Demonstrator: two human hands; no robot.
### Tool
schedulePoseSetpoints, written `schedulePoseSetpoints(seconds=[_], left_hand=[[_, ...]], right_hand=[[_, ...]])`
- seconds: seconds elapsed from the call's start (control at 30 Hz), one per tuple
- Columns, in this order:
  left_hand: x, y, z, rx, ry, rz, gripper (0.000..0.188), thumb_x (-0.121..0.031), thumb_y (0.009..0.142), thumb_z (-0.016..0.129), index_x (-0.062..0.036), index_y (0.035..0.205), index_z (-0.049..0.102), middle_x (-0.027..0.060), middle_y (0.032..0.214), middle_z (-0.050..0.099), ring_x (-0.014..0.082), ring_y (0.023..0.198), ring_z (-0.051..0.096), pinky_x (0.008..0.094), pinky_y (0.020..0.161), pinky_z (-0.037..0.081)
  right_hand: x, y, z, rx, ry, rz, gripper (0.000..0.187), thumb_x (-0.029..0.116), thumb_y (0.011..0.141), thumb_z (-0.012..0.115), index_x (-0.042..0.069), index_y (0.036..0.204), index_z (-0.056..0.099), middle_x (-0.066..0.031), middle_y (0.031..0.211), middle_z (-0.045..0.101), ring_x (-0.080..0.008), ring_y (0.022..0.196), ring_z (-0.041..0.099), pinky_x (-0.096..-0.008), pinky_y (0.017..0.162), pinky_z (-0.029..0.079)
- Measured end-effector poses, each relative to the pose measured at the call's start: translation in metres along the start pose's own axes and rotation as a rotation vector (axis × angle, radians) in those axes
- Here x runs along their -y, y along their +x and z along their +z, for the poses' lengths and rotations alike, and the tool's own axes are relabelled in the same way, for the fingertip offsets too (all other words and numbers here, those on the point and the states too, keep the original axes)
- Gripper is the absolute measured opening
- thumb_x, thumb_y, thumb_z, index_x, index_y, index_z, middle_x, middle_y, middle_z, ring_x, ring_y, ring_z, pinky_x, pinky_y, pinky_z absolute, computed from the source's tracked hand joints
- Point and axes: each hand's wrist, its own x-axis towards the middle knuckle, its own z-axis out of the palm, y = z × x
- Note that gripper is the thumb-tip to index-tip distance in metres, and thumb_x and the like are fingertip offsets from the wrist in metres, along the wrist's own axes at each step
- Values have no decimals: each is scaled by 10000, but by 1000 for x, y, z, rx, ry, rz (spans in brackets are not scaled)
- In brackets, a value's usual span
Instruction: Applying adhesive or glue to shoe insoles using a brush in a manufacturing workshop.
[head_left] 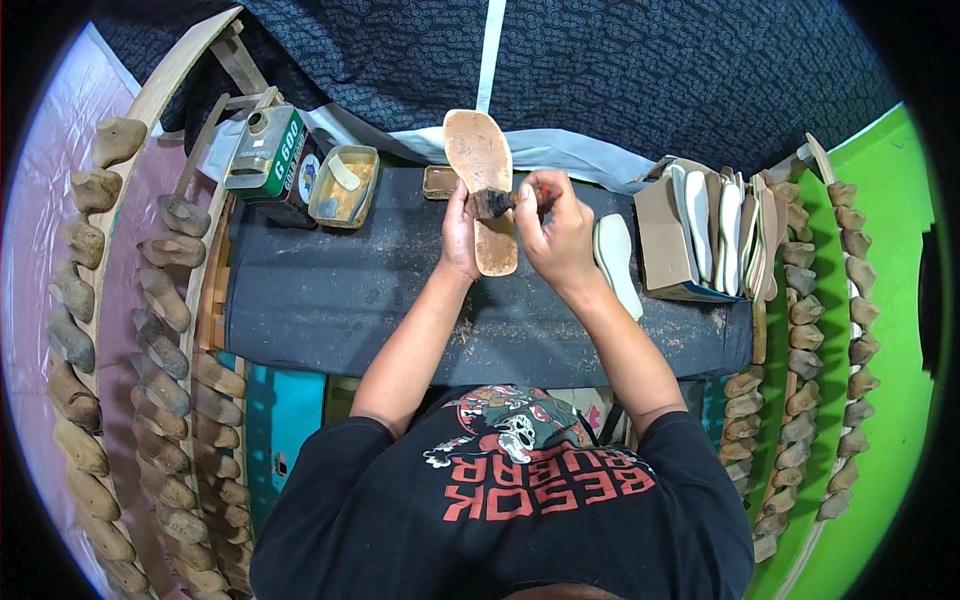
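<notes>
Above the dark table, my left hand (pixel 459 238) grips a tan, sole-shaped shoe insole (pixel 477 148) by its left edge at the waist, with its long side pointing away from me. The insole's face looks brownish and mottled, with a paler rim. My right hand (pixel 562 232) is closed around the handle of a brush (pixel 490 204). Its dark bristles lie across the middle of the insole, seemingly touching it. Just behind the insole stands a small shallow container (pixel 438 182) with brownish contents. A white insole (pixel 618 266) lies on the table to the right of my right hand.
A cardboard box (pixel 668 225) at the right holds several upright insoles (pixel 727 225). At the far left stand a green metal can (pixel 268 165) and a tub (pixel 362 200) with yellowish residue and a pale scraper. Racks of shoe lasts (pixel 165 300) flank the dark cloth-covered table (pixel 330 315).
</notes>
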Motion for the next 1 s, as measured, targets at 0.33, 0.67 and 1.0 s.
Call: schedulePoseSetpoints(seconds=[0.33,0.67,1.0], left_hand=[[-10,1,-3,9,110,28,587,-521,1094,303,-68,1345,579,149,1065,729,236,905,721,381,852,596],[-18,12,-25,99,73,52,568,-501,1091,330,-68,1369,569,157,1128,721,268,938,732,391,788,631],[-6,8,7,-121,-18,38,597,-540,1086,311,-76,1348,581,177,1064,728,270,882,724,411,816,606]], right_hand=[[4,-17,-3,39,-33,-18,120,62,935,653,8,1023,592,-126,693,636,-237,562,655,-356,550,514],[4,-35,-5,68,-4,-53,122,45,937,651,10,1034,586,-116,696,626,-226,583,661,-347,569,525],[-7,-11,-5,-27,8,-81,147,26,948,649,-3,1078,588,-138,801,668,-229,635,674,-341,593,530]])
